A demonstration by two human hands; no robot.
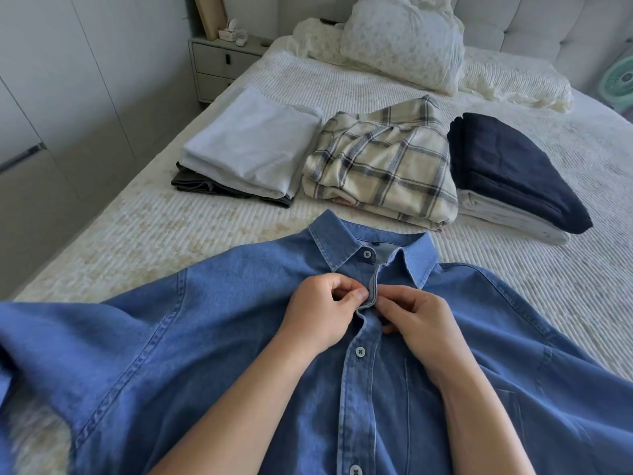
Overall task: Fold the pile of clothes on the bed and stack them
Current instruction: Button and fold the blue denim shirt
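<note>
Both hands meet at the chest of a blue denim shirt spread face-up on the bed. The left hand pinches the button placket, fingers curled; the right hand pinches the opposite edge. Beyond the collar lie three folded stacks: pale grey, plaid, navy.

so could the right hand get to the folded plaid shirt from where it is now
Probably yes. The right hand is pinching the denim shirt placket, so it must let go first. Only open bedspread and the shirt's collar lie between it and the plaid shirt.
</note>
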